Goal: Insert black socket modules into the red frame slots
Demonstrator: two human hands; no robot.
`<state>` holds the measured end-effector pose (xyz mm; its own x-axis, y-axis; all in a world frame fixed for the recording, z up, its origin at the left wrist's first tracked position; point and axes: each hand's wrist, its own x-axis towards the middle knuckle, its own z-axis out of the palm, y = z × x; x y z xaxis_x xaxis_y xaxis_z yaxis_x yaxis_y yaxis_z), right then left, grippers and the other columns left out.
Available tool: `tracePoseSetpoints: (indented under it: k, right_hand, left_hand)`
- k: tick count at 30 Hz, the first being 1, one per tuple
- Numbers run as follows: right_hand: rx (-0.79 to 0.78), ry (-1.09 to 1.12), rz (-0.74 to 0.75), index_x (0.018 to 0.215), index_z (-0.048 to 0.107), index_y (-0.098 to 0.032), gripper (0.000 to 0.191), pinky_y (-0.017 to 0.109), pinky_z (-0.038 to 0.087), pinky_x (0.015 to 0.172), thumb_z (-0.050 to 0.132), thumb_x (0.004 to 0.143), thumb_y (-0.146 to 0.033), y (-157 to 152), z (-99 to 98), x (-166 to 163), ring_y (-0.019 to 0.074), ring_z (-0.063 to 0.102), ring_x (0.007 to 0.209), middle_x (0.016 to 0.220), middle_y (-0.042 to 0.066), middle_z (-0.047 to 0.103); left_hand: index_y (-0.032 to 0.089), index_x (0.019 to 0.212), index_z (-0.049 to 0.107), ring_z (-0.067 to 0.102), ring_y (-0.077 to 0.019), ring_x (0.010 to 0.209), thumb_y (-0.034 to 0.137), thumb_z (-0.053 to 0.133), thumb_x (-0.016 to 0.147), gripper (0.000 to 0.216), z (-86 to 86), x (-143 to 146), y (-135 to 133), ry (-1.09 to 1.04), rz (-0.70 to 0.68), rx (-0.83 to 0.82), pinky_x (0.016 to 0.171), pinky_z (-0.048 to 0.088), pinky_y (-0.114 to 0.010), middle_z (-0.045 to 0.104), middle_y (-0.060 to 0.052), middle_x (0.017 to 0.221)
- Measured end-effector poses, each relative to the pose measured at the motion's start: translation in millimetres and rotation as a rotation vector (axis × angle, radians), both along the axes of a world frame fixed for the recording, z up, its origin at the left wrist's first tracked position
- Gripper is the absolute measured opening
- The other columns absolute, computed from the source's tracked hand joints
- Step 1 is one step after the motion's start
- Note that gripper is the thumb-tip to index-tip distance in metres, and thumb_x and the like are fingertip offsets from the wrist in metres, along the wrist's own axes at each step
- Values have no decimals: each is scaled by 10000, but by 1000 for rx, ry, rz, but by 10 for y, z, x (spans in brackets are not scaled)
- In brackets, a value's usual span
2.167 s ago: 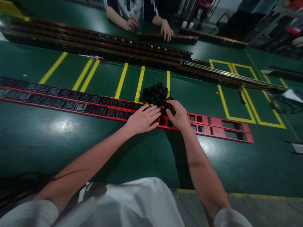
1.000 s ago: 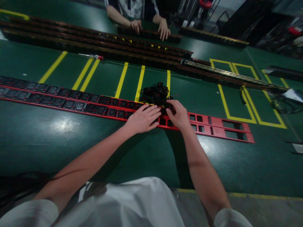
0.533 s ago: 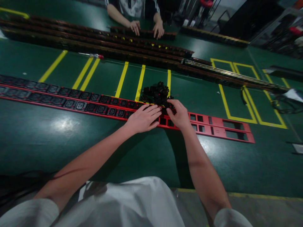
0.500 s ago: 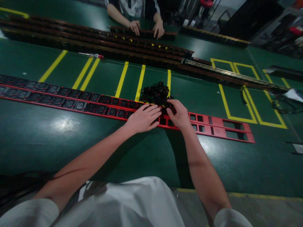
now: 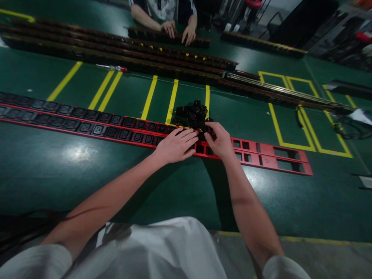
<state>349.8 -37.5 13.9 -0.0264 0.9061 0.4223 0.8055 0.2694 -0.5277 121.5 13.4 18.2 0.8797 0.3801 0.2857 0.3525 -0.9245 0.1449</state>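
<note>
Two long red panels (image 5: 269, 154) lie side by side on the green table, with rows of black power sockets (image 5: 99, 130) fitted in their left and middle stretches. Toward the right end their cutouts are bare. My left hand (image 5: 177, 145) rests flat across the panels, fingers stretched out to the right. Just right of it, my right hand (image 5: 220, 140) is curled, thumb and fingers round a small black socket that is mostly hidden. A heap of loose black sockets (image 5: 192, 112) sits behind the panels, right beyond my fingertips.
Long dark strips (image 5: 116, 48) run across the table behind, with a red-handled screwdriver (image 5: 116, 68) before them. Yellow tape lines (image 5: 150, 97) mark the tabletop. Across the table, a co-worker's hands (image 5: 188, 35) touch another dark strip. Black cables (image 5: 353, 130) lie at the right.
My hands stay almost still over the panels. The co-worker's hands and the strip under them have shifted slightly to the left.
</note>
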Motion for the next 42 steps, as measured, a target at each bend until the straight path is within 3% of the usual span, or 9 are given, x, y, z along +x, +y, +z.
tracePoseSetpoints:
  k: [42]
  right_hand:
    - [9, -13, 5, 1256, 621, -206, 333, 490, 553, 990, 534, 935, -217, 0, 7, -3, 280, 648, 1165, 1230, 132, 683]
  left_hand:
    - [139, 1414, 589, 493, -271, 1426, 389, 433, 1041, 475, -15, -2, 2, -2, 2, 24, 1176, 369, -491, 545, -100, 1523]
